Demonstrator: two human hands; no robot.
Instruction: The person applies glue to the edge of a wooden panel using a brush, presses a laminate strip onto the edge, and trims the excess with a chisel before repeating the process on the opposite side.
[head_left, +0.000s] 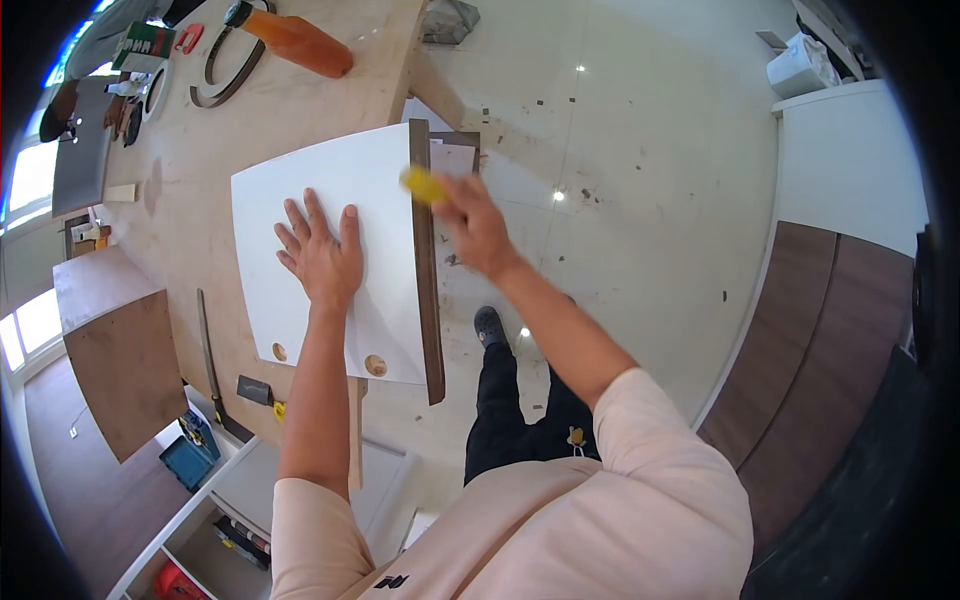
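Observation:
A white panel [385,290] lies on the wooden workbench, with two round holes near its lower edge. Along its right side runs a dark brown edge strip [427,300], which sticks out a little past the panel's lower corner. My left hand [332,262] is spread flat on the white face, fingers apart. Closed around a small yellow tool [423,185], my right hand [477,228] is at the upper part of the strip. The tool is blurred and mostly covered by the fingers, so I cannot tell its kind.
On the workbench [190,150] are an orange bottle [305,45], a curled dark strip [222,95], a handsaw [212,355] and a dark block [254,390]. A brown cabinet panel [125,370] stands left. Scraps dot the tiled floor [640,220]. Another person's arm [62,110] shows far left.

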